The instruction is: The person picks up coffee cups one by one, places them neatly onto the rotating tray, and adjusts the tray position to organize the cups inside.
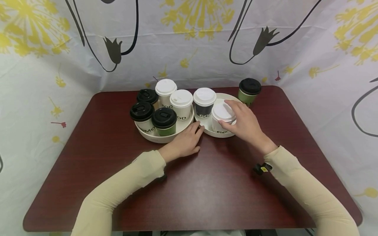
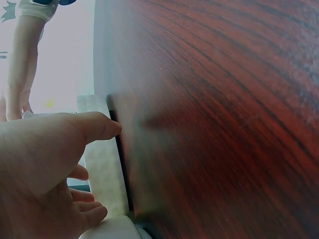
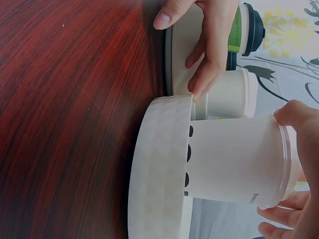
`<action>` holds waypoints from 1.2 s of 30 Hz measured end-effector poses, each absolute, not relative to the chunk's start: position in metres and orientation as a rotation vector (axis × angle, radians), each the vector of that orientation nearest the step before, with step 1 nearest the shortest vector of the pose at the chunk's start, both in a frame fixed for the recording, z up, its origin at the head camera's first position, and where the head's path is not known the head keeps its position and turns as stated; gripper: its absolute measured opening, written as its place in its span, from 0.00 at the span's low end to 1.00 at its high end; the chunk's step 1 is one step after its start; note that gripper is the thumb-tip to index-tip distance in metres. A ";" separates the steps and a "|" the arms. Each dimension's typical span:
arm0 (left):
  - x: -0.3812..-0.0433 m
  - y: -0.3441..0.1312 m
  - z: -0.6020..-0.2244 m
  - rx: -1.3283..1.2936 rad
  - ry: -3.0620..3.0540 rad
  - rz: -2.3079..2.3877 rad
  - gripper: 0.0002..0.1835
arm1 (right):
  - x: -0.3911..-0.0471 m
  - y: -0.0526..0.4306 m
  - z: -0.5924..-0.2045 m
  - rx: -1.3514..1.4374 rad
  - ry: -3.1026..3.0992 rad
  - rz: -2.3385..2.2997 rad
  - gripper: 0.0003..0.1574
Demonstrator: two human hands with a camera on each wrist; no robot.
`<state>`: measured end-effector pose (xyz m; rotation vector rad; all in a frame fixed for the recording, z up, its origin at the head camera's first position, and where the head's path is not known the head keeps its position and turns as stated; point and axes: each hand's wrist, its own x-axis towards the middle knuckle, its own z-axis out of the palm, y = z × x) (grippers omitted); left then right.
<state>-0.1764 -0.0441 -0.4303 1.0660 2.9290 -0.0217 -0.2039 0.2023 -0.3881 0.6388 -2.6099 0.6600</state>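
My right hand (image 1: 246, 126) holds a white paper cup (image 3: 234, 159) by its white lid, thumb on one side and fingers on the other. That cup stands inside the right round white tray (image 1: 214, 133), beside a dark-banded cup (image 1: 203, 106) with a white lid. My left hand (image 1: 184, 142) lies low between the two trays, its fingertips at the rim of the right one; its fingers look loosely bent and hold nothing. Several lidded cups stand in the left round tray (image 1: 157, 139), among them a green cup (image 1: 165, 126) with a black lid and a white-lidded cup (image 1: 181, 105).
Behind the right tray, near the table's back right corner, stands another green cup (image 1: 248, 93) with a black lid. The trays sit on a dark red wooden table (image 1: 192, 196). A patterned white cloth (image 1: 189, 65) hangs behind and at both sides.
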 end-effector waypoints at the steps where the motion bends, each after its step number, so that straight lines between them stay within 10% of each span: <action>1: -0.176 -0.044 -0.430 1.065 2.930 -0.023 0.45 | -0.204 0.203 -0.388 0.642 -2.612 0.653 0.48; 18: -0.176 -0.043 -0.431 1.044 2.926 -0.043 0.45 | -0.204 0.213 -0.386 0.639 -2.696 0.638 0.54; 36: -0.176 -0.042 -0.431 1.011 2.921 -0.046 0.45 | -0.210 0.268 -0.417 0.537 -2.840 0.654 0.28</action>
